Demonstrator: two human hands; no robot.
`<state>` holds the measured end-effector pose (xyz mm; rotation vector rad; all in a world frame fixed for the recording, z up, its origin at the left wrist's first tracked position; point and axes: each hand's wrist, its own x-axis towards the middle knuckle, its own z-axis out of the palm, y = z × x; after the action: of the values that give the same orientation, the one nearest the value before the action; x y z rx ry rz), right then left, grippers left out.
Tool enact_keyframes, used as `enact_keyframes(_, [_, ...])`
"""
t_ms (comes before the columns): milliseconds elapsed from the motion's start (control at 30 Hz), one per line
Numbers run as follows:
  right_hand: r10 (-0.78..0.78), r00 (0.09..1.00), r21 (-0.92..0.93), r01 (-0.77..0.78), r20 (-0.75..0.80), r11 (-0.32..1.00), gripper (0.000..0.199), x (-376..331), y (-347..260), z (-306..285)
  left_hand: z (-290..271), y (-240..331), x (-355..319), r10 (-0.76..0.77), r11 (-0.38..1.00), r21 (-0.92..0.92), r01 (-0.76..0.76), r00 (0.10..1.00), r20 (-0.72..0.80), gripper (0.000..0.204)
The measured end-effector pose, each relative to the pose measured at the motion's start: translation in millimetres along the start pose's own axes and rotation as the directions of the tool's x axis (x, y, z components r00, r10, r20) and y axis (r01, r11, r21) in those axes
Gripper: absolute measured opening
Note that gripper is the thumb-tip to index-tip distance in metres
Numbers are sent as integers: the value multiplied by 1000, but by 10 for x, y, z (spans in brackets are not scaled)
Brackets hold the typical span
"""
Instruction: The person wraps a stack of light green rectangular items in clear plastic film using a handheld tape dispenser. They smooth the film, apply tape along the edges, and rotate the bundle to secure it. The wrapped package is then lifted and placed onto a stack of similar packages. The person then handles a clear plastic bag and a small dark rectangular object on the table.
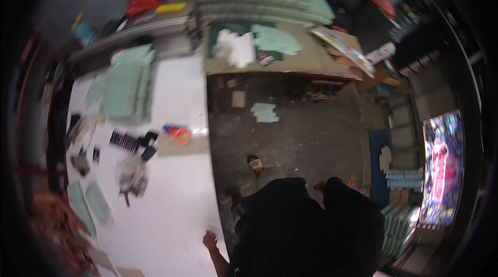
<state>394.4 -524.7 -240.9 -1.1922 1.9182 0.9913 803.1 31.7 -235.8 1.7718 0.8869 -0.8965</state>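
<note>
My left hand [210,240] is low in the view, over the right edge of the white table [171,209]. It looks empty, with the fingers loosely bent and a little blurred. My right hand is not in view; dark clothing [306,230] fills the lower middle. A crumpled clear plastic bag [132,174] lies on the table, ahead and to the left of my left hand. Farther up are an orange ring-shaped thing with a blue part [179,135] and a dark patterned strip [124,141]. Pale green flat pieces [97,200] lie along the left side.
A tall pale green stack [129,85] stands on the table's far part. More green layers [259,0] are piled on a brown table [306,64] at the back. A loose green piece [265,112] lies on the dark floor [290,142]. A bright colourful panel [443,168] stands at right.
</note>
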Motion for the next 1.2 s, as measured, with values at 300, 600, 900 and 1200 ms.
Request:
enact_keyframes(300, [-754,524,77,837,-397,542,58,403,-1586,-1599,2285,300,-251,-48,959,282,-28,964,260,35])
enact_keyframes(600, [-418,585,434,805,-695,405,29,1189,-1045,-4261,5631,1555,-953,321,624,379,-683,667,672,31])
enact_keyframes(900, [105,461,471,839,-881,272,16,2678,-146,-7315,8512,2169,-1569,340,399,367,-840,507,792,32])
enact_keyframes(1200, [-315,409,307,895,-857,325,29,2878,-62,-7672,10912,1941,-3288,152,434,204,-877,295,943,44])
